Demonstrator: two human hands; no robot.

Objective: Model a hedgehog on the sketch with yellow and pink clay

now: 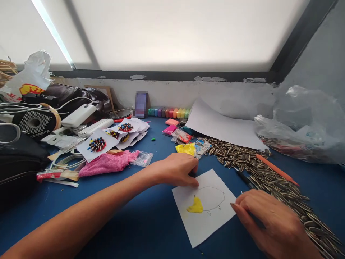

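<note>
Hands apart, grips unclear: left hand [183,169] on white square paper sheet [202,228], right hand [272,216] by its corner, grey drawn oval [210,198] crosswise between.

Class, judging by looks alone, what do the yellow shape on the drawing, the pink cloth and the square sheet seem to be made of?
Yellow shape: probably modelling clay, smooth and fairly matte, with soft, rounded edges.
Pink cloth: fabric, perhaps terry, with a fuzzy, creased surface.
Square sheet: paper or thin card, matte white, flat with crisp corners.
</note>
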